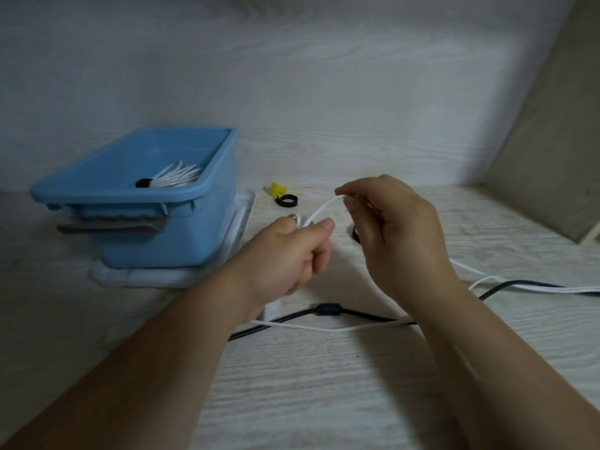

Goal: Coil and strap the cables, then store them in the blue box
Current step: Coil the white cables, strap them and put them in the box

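A white cable [319, 210] runs between my two hands above the table. My left hand [292, 254] grips one stretch of it in a curled fist. My right hand [393, 228] pinches the cable a little higher, between thumb and fingertips. The rest of the white cable trails across the table to the right [526, 287]. A black cable [328, 310] with a thick bead lies under my forearms. The blue box [207, 222] stands at the left and holds a coiled white cable [177, 177] bound with a black strap.
The box sits on a white lid [242, 219]. A black strap ring [287, 201] and a yellow strap [276, 189] lie behind my hands. Another black strap [355, 233] peeks out beside my right hand. A beige panel [545, 141] leans at the right.
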